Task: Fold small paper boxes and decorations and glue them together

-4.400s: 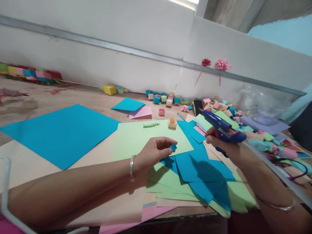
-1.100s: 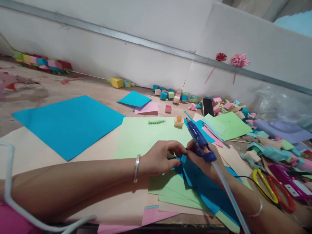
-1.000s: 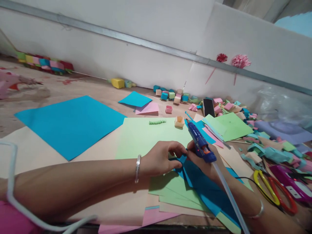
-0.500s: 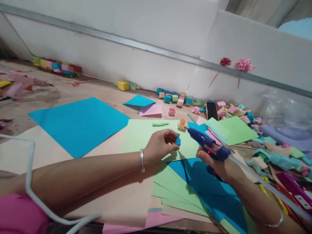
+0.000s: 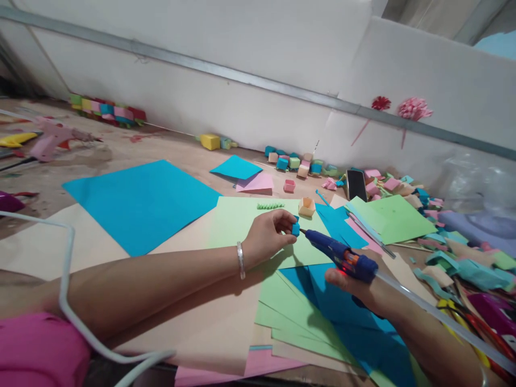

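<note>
My left hand [image 5: 269, 236] pinches a small blue paper piece [image 5: 295, 229] between thumb and fingers, above a light green sheet [image 5: 237, 226]. In my right hand [image 5: 363, 290] is a blue glue gun [image 5: 342, 255], its nozzle pointing left, at or very near the blue piece. Just behind the nozzle sits a small peach open paper box [image 5: 307, 207]. A curled green paper strip [image 5: 271, 206] lies on the green sheet, beyond my left hand.
A large blue sheet [image 5: 145, 204] lies left. Folded paper pieces [image 5: 463, 258] and a phone [image 5: 356, 185] are at the right. A pink glue gun [image 5: 52, 140] rests far left. A white cable [image 5: 66, 269] crosses my left arm. Paper cubes [image 5: 294, 163] line the wall.
The glue gun in my right hand has moved from beside the peach box down and left to the blue piece. The whole view has shifted slightly.
</note>
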`<state>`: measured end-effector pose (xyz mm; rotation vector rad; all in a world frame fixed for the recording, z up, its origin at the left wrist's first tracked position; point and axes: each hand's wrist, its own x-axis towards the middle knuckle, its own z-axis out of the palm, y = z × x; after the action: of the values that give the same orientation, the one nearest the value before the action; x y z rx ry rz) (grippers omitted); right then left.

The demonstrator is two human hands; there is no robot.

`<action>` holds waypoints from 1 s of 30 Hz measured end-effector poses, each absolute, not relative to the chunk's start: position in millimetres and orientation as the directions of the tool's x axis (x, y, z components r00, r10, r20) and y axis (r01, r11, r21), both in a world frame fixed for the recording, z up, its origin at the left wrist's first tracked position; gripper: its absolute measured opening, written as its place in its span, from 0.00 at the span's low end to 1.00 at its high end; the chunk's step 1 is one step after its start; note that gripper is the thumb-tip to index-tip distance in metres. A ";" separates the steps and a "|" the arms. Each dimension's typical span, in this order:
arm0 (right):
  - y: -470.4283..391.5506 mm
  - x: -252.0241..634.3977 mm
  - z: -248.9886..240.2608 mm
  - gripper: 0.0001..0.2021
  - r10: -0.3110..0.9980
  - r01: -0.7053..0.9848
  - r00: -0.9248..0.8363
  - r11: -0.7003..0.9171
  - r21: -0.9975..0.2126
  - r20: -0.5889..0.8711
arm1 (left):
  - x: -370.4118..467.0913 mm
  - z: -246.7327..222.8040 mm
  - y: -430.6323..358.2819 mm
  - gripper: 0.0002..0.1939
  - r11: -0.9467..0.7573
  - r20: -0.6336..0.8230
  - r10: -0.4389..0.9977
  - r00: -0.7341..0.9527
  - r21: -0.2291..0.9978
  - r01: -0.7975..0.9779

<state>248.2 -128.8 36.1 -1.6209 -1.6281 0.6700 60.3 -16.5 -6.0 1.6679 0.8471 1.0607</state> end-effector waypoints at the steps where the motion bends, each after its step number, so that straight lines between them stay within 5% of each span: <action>1: -129.1 247.8 35.6 0.22 0.991 0.613 0.066 0.054 -0.788 0.119 | 60.1 -5.5 -16.8 0.14 -0.319 0.270 0.883 0.384 0.945 0.069; 15: -127.1 249.2 35.1 0.23 1.000 0.653 0.000 0.006 -0.757 0.008 | 59.2 -2.5 -20.4 0.14 -0.363 0.285 0.864 0.416 0.924 0.123; 23: -131.8 240.0 35.9 0.23 0.993 0.664 0.041 0.055 -0.746 0.110 | 59.8 -4.1 -18.6 0.15 -0.323 0.272 0.879 0.391 0.944 0.069; 30: -125.0 254.2 33.6 0.21 0.999 0.684 -0.010 -0.020 -0.730 -0.037 | 60.1 -3.4 -19.4 0.14 -0.298 0.254 0.882 0.397 0.953 0.054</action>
<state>254.2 -125.0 33.6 -1.7550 -1.7447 0.7948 60.1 -19.4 -3.4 1.6622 0.8363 1.0451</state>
